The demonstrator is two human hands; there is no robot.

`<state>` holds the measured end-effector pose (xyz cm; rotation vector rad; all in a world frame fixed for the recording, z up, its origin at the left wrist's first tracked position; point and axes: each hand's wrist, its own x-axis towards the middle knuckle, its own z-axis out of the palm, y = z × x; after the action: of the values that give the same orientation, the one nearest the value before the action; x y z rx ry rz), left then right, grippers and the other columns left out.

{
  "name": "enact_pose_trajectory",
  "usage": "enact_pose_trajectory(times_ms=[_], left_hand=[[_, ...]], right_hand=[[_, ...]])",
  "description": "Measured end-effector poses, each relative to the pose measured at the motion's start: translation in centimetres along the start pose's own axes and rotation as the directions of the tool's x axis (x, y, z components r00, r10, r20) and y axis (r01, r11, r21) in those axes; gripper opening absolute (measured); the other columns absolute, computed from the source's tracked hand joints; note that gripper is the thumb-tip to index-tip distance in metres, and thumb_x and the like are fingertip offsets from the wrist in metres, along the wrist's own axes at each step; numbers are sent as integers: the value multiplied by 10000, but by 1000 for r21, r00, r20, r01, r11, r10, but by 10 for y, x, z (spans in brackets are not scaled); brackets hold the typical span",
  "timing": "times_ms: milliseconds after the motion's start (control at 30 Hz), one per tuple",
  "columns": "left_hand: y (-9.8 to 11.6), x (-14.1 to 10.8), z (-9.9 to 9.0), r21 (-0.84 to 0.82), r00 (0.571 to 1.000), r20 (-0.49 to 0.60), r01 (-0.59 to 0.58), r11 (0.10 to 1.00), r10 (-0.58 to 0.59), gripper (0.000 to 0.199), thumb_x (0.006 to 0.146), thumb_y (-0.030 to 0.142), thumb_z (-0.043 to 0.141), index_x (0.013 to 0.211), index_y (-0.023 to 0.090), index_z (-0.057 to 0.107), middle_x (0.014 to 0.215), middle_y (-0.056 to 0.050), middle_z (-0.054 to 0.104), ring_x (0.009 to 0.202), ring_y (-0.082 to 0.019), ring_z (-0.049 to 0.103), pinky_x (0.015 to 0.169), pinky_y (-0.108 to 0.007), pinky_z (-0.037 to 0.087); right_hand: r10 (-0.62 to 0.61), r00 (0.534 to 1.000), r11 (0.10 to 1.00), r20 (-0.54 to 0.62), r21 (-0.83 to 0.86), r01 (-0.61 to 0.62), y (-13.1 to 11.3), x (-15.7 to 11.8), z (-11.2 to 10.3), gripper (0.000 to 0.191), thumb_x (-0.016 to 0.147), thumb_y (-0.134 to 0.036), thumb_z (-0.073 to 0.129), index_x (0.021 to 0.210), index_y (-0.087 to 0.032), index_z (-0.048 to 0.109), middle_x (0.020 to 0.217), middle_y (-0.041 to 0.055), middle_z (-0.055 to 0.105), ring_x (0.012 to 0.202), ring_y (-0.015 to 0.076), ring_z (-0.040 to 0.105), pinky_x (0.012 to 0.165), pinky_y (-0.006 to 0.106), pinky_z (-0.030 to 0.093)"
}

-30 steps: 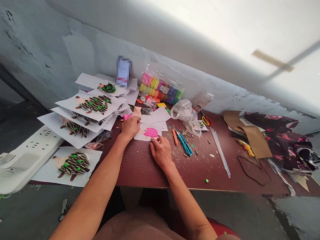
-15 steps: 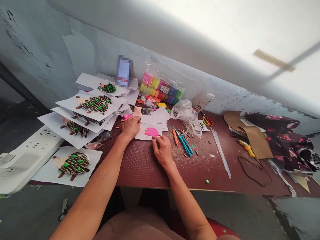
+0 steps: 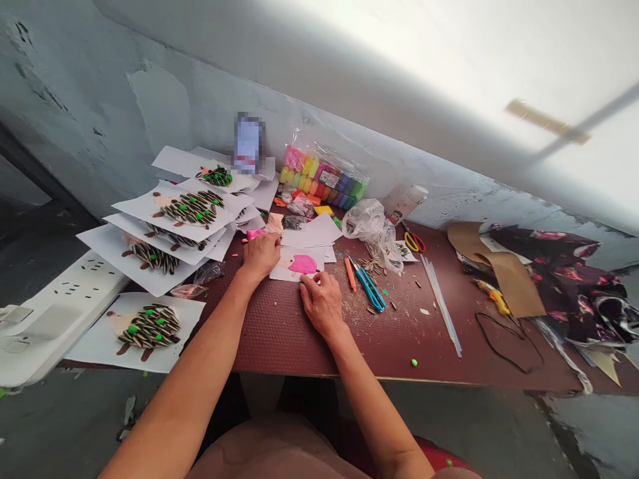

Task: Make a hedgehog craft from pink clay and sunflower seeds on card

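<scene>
L hand (image 3: 260, 256) sits curled, fingers down, on the bench (image 3: 279, 352) just beside a pink clay lump (image 3: 254, 233) & a tan clay piece (image 3: 273, 223); can't tell if it's gripping anything. R hand (image 3: 322, 305) is loosely bent, fingertips (image 3: 304, 282) touching the lower edge of a white paper sheet (image 3: 285, 273) w/ a pink clay shape (image 3: 302, 264) on it, no clear pinch. Vs. half a sec ago, R hand has slid a bit left along that edge & its fingers look less bunched; sheet & L hand look about the same. Sheet lies on more loose white paper (image 3: 312, 231), btwn the hands & a blue-handled craft knife (image 3: 369, 290). Orange marker (image 3: 350, 274) is next to the knife, w/ sunflower seeds (image 3: 367, 266) scattered just above. Further back: clay pack (image 3: 319, 176) in clear plastic by the wall. On the left, finished seed hedgehog pictures (image 3: 190, 208) w/ green clay dots are stacked, overlapping, near a white power strip (image 3: 50, 299). Far right: yellow-handled scissors (image 3: 414, 242), brown card (image 3: 509, 279), floral fabric (image 3: 559, 279).
</scene>
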<state>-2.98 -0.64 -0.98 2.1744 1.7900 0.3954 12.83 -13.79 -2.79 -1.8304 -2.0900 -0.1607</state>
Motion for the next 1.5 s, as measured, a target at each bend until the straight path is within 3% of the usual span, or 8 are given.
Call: enact_pose_trajectory(times_ms=[333, 600, 833, 1033, 1300, 1500], left_hand=[[0, 0, 0, 0, 1000, -1, 2, 1000, -2, 305, 939, 223, 463, 1054, 212, 745, 1089, -128, 777, 1071, -322, 708, 840, -385, 540], [1, -1, -1, -3, 1000, 7, 4, 1000, -4, 319, 939, 218, 450, 1056, 208, 746, 1094, -142, 770, 1070, -343, 703, 835, -410, 541], [1, -1, -1, 3, 1000, 4, 18, 1000, -18, 315, 942, 224, 454, 1061, 218, 746, 1106, -131, 771, 1059, -326, 707, 839, -393, 537], [1, 0, -1, 1, 1000, 5, 9, 1000, -9, 315, 938, 220, 461, 1060, 208, 750, 1097, -139, 772, 1061, -328, 705, 852, -399, 537], [0, 0, 0, -2, 1000, 0, 19, 1000, -19, 311, 939, 230, 467, 1068, 220, 750, 1091, -133, 771, 1058, -317, 701, 862, -391, 535], [-1, 1, 1, -35, 1000, -5, 28, 999, -28, 278, 914, 219, 500, 1042, 226, 747, 1068, -117, 775, 1047, -312, 704, 856, -380, 535]], right_hand=[[105, 992, 987, -71, 130, -95, 10, -3, 5, 280, 1031, -273, 503, 1145, -207, 750, 929, 72, 625, 887, 205, 545, 823, 320, 421], [10, 1000, 1000, -24, -17, -10, 4, -4, 0, 246, 1010, -277, 555, 1135, -211, 757, 967, 90, 607, 894, 220, 507, 796, 339, 386], [-8, 998, 1000, -65, -16, 7, 4, -4, 1, 272, 1027, -269, 515, 1163, -222, 747, 966, 84, 629, 885, 214, 507, 799, 342, 378], [-57, 998, 997, -1, -59, 57, 2, -4, -1, 248, 1021, -273, 528, 1119, -229, 751, 949, 83, 622, 863, 216, 489, 762, 342, 344], [-11, 999, 1000, -53, -9, 10, 5, -6, 0, 279, 1017, -262, 522, 1198, -220, 729, 971, 85, 634, 901, 218, 519, 802, 344, 369], [-21, 999, 999, -41, 31, 22, 3, -5, 0, 248, 1002, -260, 544, 1133, -224, 751, 957, 82, 641, 888, 217, 528, 796, 340, 380]])
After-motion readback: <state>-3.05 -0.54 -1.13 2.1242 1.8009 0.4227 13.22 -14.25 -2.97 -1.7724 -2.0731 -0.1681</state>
